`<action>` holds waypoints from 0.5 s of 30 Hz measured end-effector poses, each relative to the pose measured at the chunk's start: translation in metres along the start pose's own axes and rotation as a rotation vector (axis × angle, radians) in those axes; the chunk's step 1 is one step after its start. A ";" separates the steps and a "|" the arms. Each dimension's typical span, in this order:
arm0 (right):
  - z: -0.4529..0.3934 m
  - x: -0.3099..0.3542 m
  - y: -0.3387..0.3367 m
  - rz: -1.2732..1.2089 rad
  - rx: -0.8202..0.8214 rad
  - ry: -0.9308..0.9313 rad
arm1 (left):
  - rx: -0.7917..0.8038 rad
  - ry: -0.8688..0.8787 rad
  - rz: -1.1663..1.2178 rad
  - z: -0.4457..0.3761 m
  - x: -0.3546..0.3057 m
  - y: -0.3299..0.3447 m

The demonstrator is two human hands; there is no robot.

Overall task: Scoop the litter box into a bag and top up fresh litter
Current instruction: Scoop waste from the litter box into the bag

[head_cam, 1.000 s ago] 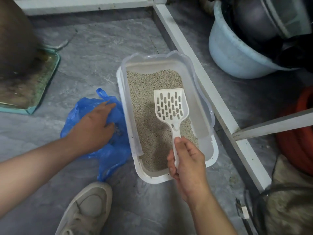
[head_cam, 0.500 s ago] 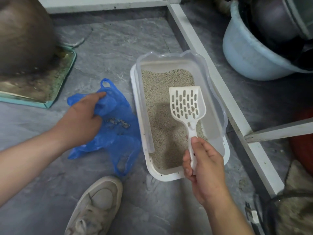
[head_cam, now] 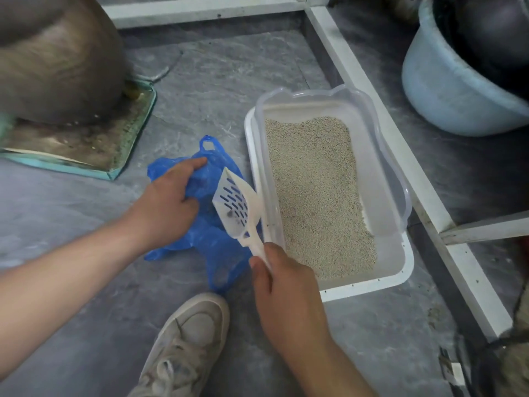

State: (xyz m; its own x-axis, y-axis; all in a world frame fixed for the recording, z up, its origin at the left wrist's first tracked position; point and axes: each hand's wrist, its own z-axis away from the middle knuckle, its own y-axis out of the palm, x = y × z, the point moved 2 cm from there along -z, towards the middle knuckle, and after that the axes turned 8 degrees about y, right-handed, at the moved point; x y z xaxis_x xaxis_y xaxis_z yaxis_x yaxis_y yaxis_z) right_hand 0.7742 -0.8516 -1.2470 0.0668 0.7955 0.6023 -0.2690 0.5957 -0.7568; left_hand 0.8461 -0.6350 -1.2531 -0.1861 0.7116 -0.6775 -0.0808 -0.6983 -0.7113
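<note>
Litter scoop [head_cam: 239, 206] over blue bag [head_cam: 206, 224].

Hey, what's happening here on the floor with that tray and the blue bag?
A person is cleaning a litter box. The right hand holds a white slotted scoop tipped over a blue plastic bag, with a small dark clump in the scoop. The left hand grips the bag on the grey floor, just left of the box. The litter in the box looks fairly even. A shoe shows at the bottom.
</note>
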 end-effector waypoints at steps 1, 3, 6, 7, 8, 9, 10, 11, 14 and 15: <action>-0.001 0.003 0.000 0.009 -0.009 0.000 | 0.004 -0.002 0.000 0.001 0.000 0.000; -0.003 0.007 -0.001 0.007 -0.020 0.008 | 0.015 0.002 0.000 0.001 0.000 -0.001; -0.004 0.008 -0.007 -0.018 -0.033 0.016 | 0.026 0.003 0.004 0.001 -0.001 -0.002; -0.004 0.007 -0.009 -0.020 -0.042 0.010 | 0.027 0.000 0.009 0.001 -0.001 -0.002; -0.004 0.006 -0.011 -0.007 -0.052 -0.003 | 0.027 0.000 0.015 0.000 -0.001 -0.002; -0.005 0.004 -0.012 0.018 -0.065 -0.022 | 0.026 0.000 0.019 0.000 -0.002 -0.002; -0.005 0.002 -0.014 0.049 -0.077 -0.040 | 0.025 0.001 0.022 -0.001 -0.003 -0.001; -0.006 0.001 -0.016 0.074 -0.090 -0.050 | 0.025 0.000 0.023 -0.002 -0.004 -0.001; -0.006 -0.003 -0.021 0.072 -0.083 -0.025 | 0.024 0.005 0.024 -0.005 -0.006 0.001; -0.007 -0.005 -0.022 0.014 -0.065 0.014 | 0.027 0.003 0.022 -0.006 -0.006 0.001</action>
State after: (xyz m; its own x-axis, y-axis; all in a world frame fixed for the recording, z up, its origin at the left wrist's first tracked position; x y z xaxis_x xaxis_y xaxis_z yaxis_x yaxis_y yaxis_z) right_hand 0.7863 -0.8680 -1.2345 0.0768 0.8049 0.5885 -0.2073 0.5902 -0.7802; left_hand 0.8531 -0.6395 -1.2505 -0.1854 0.6960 -0.6937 -0.1035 -0.7158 -0.6905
